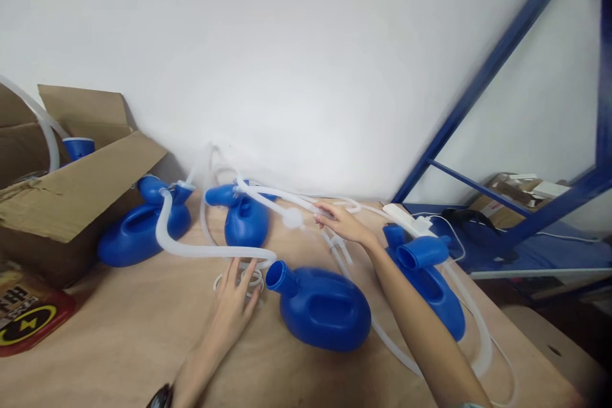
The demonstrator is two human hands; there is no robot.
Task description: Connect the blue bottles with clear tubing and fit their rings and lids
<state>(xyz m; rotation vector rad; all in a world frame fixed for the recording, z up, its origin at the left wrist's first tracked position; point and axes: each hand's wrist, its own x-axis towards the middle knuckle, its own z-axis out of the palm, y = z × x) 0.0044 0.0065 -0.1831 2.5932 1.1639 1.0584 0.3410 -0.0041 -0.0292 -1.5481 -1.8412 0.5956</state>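
Note:
My left hand (pixel 234 296) is open, fingers spread over several white rings (pixel 258 280) on the table; its fingertips meet a white corrugated hose (pixel 205 250). My right hand (pixel 342 222) is open, fingers loosely bent and apart beside white tubing (pixel 282 194); I cannot tell whether it touches the tubing. A translucent fitting (pixel 292 218) is left of those fingers. Between my arms a blue urinal bottle (pixel 329 309) lies on its side, its uncapped neck pointing left. Further back stands another blue urinal bottle (pixel 246 223) with a hose attached.
A blue bottle with a hose (pixel 138 239) lies at left beside an open cardboard box (pixel 86 204). Another blue bottle (pixel 440 299) is right of my right arm. A red-labelled package (pixel 33 315), white power strip (pixel 406 220) and blue metal frame (pixel 478 89) stand around the wooden table (pixel 119 357).

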